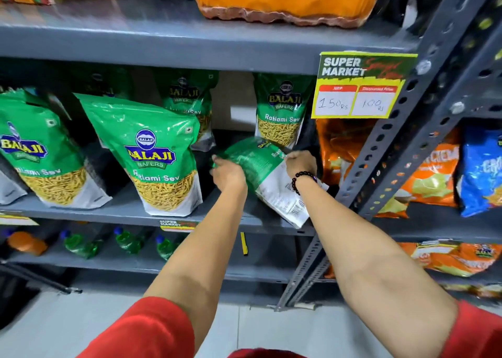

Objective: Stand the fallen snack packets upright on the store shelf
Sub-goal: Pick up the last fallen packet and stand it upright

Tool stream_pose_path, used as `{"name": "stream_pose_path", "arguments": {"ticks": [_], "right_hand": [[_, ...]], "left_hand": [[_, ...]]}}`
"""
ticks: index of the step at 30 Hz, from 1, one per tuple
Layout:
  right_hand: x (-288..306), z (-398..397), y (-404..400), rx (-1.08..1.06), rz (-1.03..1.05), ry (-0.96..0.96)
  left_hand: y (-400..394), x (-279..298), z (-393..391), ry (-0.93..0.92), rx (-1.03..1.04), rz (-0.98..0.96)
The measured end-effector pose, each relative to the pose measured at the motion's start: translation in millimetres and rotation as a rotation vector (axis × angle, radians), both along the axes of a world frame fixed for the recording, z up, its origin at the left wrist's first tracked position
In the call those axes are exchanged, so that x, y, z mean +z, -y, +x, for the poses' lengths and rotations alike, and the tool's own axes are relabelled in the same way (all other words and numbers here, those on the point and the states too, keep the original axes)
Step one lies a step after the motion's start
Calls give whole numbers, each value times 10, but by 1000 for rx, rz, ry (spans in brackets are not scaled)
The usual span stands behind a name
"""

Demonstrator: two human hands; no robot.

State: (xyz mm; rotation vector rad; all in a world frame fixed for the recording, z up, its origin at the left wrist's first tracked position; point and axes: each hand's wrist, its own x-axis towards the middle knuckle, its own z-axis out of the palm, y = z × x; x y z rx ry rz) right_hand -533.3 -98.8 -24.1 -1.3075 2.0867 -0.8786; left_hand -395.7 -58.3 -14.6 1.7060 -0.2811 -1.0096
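My left hand and right hand both grip one tilted green packet on the grey shelf.

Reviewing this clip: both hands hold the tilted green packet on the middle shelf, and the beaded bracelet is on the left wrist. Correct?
Not quite. The head view shows the beaded bracelet on the right wrist, not the left. The rest holds: left hand and right hand both hold the tilted green packet on the middle shelf.

Two bare arms reach forward, red sleeves at the shoulders. Left hand and right hand each grip, fingers curled; beaded bracelet on right wrist.
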Motion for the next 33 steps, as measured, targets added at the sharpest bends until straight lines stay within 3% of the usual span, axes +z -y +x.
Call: {"name": "stream_pose_path", "arguments": {"ticks": [6, 9, 12, 16, 19, 22, 25, 30, 33], "right_hand": [[188, 45, -20, -111, -287, 518], [221, 92, -88, -123, -306, 657], [135, 127, -134, -169, -240, 577], [41, 103, -308, -204, -83, 351], [18, 196, -382, 16, -96, 361], [-28, 247, -391, 245, -87, 398], [23, 178, -491, 361, -33, 404], [15, -23, -496, 106, -10, 383], [7, -64, -437, -81, -92, 483]], "left_hand": [[22, 497, -20, 287, 98, -315], [26, 572, -33, 463, 39, -529], [35, 459, -2, 389, -1, -571], [83, 360, 70, 141, -140, -327], [122, 240, 92, -20, -390, -223], [143, 115, 81, 117, -432, -110], [101, -12, 68, 163, -371, -164], [254, -63, 89, 129, -322, -199], [485, -137, 169, 141, -405, -176]]}}
